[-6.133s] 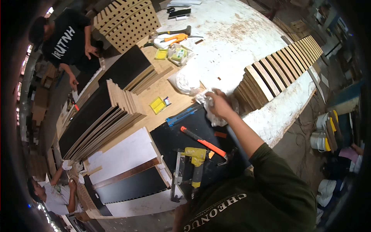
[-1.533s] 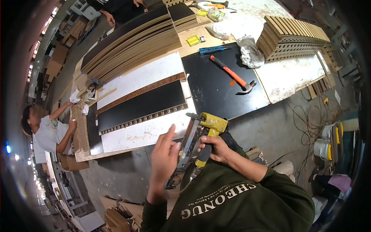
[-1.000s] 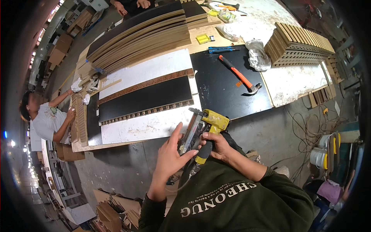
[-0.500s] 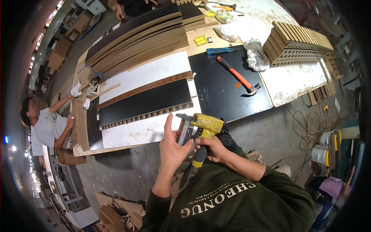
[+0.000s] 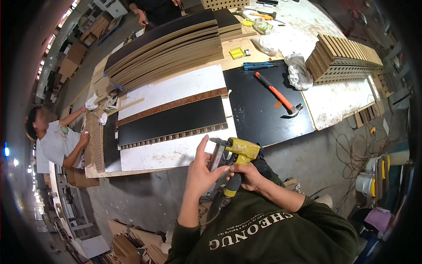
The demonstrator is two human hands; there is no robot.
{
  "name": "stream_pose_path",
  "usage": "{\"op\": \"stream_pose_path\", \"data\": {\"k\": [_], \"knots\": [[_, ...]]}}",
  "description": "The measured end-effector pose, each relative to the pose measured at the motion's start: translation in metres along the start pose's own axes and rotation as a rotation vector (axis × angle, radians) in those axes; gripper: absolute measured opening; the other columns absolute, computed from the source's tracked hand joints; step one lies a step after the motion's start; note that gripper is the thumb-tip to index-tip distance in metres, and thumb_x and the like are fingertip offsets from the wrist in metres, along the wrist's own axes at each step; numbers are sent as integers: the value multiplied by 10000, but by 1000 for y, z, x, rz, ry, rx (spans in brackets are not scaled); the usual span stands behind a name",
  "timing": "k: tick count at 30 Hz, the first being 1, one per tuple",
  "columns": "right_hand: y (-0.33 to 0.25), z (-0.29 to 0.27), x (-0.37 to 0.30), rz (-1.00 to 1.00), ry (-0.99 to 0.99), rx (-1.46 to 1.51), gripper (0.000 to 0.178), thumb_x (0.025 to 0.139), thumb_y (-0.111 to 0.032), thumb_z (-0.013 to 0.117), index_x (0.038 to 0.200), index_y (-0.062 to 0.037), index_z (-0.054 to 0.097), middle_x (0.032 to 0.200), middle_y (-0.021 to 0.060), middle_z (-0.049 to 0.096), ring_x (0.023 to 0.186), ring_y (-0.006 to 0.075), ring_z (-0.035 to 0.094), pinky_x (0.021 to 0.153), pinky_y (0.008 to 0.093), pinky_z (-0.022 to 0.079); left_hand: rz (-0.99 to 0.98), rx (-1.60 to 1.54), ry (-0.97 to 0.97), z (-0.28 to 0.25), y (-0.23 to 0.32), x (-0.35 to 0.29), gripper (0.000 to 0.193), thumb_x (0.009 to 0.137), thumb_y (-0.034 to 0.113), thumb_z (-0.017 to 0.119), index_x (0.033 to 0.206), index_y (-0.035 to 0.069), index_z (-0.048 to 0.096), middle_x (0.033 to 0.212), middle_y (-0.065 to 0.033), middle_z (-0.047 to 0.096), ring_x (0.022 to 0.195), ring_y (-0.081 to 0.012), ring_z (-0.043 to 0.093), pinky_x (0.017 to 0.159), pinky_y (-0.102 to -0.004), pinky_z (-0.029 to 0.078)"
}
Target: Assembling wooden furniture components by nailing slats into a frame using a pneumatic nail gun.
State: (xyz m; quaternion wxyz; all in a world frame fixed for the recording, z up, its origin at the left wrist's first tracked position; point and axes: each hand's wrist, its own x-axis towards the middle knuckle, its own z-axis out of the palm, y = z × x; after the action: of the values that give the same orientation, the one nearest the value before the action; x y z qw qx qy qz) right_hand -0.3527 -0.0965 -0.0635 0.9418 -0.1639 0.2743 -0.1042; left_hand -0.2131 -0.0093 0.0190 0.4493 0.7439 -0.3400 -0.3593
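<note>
In front of my body is a yellow and black pneumatic nail gun (image 5: 243,149), its nose pointing left and an air hose fitting at the bottom of its handle. My right hand (image 5: 247,175) wraps round the handle. My left hand (image 5: 201,172) is at the magazine (image 5: 217,157), index finger stretched up beside it and thumb reaching across toward the right hand; its other fingers are hidden behind. Beyond the gun, on the workbench, lies a black panel (image 5: 176,121) with a notched near edge, beside a brown strip (image 5: 173,105).
An orange-handled claw hammer (image 5: 279,95) lies on a black board (image 5: 263,112). Stacked panels (image 5: 167,53) stand at the back, slotted wood pieces (image 5: 343,59) at right. A co-worker (image 5: 63,141) stands at the left end; another person's hand (image 5: 143,18) shows at the far side.
The whole view has shifted slightly, so the bench appears farther right and lower. My left thumb has come closer to my right hand at the nail gun's handle.
</note>
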Motion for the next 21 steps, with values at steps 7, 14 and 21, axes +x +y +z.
{"op": "stream_pose_path", "data": {"k": [7, 14, 21], "knots": [[-1, 2, 2, 21, -11, 3, 144, 801, -18, 628, 931, -15, 566, 754, 50, 569, 653, 149, 578, 643, 319, 533, -41, -118, 42, 0, 4, -6, 844, 738, -43, 703, 1420, 63, 217, 888, -150, 649, 815, -156, 637, 705, -251, 488], [2, -4, -4, 31, -1, 33, 138, 802, -27, 620, 928, -22, 565, 732, 57, 568, 647, 153, 581, 659, 329, 544, -9, 115, 152, 10, 6, -26, 661, 739, 83, 761, 1317, 41, 443, 953, -152, 677, 860, -167, 668, 753, -289, 515], [2, -5, -8, 23, -29, 33, 85, 814, -61, 611, 873, -21, 565, 703, 56, 568, 657, 166, 594, 659, 323, 541, 193, 290, 113, -1, 11, -37, 686, 747, 131, 754, 1355, 55, 446, 1120, -176, 636, 983, -233, 649, 842, -328, 503]]}}
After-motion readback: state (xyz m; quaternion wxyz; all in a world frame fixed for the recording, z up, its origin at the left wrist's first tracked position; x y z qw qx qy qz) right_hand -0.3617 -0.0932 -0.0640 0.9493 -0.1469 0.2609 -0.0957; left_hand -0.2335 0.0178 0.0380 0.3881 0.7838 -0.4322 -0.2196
